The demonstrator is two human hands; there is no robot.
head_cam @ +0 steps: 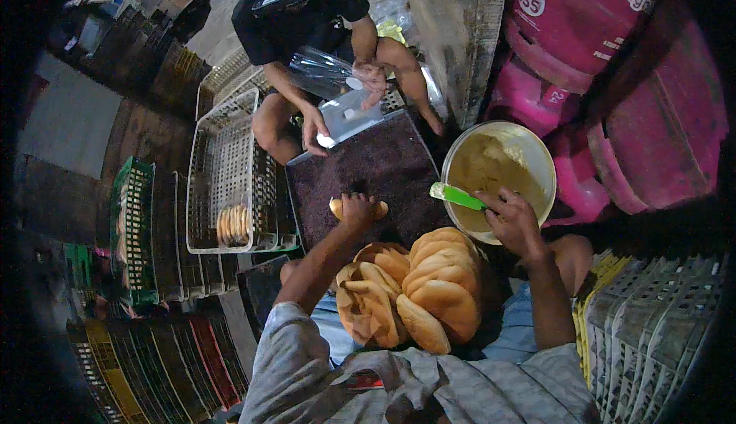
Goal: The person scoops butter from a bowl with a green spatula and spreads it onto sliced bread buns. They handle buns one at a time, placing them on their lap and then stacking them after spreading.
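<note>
My left hand [357, 211] grips a small oblong bread bun [336, 209] over a tray of dark brown crumbs [368, 165]; both ends of the bun stick out past my fingers. In my right hand [512, 220] is a spatula with a green handle [460, 195], its pale tip smeared and pointing left. That hand is over the near rim of a white round tub [553, 182], which holds a yellowish spread [483, 162]. Close to my lap lies a heap of golden oblong buns [443, 297], overlapping in rows.
Across the tray sits another person [299, 21], with hands near clear plastic bags [351, 116]. White plastic crates [192, 194] stand left, one holding several buns [233, 224]. A green crate [135, 228] is farther left. Pink barrels [650, 136] and stacked crates [638, 315] are at right.
</note>
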